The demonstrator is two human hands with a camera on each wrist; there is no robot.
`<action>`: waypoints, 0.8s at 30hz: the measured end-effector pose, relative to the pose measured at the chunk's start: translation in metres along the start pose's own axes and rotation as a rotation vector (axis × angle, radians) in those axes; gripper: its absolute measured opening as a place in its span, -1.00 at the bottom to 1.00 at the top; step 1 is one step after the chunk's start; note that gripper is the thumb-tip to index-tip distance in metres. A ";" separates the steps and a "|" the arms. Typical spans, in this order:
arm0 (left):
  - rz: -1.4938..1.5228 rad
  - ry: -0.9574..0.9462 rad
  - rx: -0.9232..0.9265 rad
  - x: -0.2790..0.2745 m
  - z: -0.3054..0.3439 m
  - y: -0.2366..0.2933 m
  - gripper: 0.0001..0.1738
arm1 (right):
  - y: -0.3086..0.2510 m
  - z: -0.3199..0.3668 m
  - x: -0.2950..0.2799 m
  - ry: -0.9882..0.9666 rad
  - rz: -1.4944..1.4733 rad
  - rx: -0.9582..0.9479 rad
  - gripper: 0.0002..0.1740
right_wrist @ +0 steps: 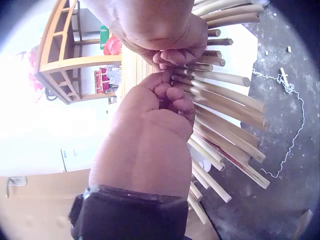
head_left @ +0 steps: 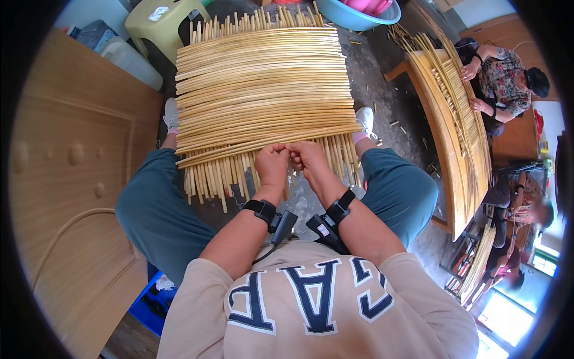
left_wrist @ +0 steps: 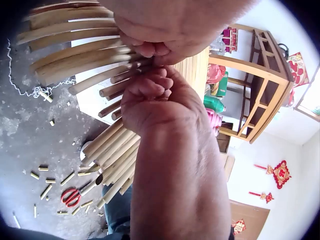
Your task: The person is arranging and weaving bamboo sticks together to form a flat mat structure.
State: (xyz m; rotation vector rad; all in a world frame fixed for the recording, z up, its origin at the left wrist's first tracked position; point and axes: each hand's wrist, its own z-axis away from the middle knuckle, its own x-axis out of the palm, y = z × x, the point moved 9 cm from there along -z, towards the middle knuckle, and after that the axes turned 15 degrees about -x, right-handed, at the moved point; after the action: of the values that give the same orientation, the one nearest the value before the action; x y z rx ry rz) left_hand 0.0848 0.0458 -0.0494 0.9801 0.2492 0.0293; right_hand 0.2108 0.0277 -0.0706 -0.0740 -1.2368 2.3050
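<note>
A wide mat of pale wooden sticks (head_left: 266,84) lies crosswise over more sticks (head_left: 212,176) whose ends point towards the person. Both hands meet at its near edge. The left hand (head_left: 272,164), fingers curled and thumb against forefinger, pinches something too small to make out beside the nearest stick. Almost touching it, the right hand (head_left: 306,157) pinches in the same way. In the left wrist view, the left hand (left_wrist: 170,25) is above the right hand (left_wrist: 155,100). The right wrist view shows the right hand (right_wrist: 160,30) above the left hand (right_wrist: 160,107). Their fingertips hide what lies between.
White string (left_wrist: 30,94) and red-handled scissors (left_wrist: 71,197) lie on the floor among cut stick pieces. A green stool (head_left: 158,21) and blue basin (head_left: 359,15) stand beyond the mat. People work at a wooden table (head_left: 448,161) at the right; a wooden door (head_left: 78,155) is left.
</note>
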 end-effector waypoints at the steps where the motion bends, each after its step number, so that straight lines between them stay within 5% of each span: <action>1: 0.150 -0.099 -0.067 0.005 -0.004 -0.006 -0.85 | 0.000 0.001 0.001 -0.027 0.032 0.031 -0.84; 8: 0.176 -0.175 -0.165 0.009 -0.017 -0.025 -0.87 | -0.004 -0.001 0.002 -0.149 0.146 -0.018 -0.87; 17: -0.134 0.000 0.043 0.003 -0.014 -0.005 -0.87 | -0.002 -0.003 0.007 -0.200 0.186 -0.010 -0.85; 24: 0.201 -0.167 -0.036 0.007 -0.017 -0.010 -0.89 | -0.010 -0.008 0.009 -0.261 0.317 -0.174 -0.82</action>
State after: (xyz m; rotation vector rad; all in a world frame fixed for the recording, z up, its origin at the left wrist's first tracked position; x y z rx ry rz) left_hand 0.0872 0.0549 -0.0684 0.9635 -0.0041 0.1348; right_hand 0.2092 0.0429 -0.0659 -0.0329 -1.6610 2.5294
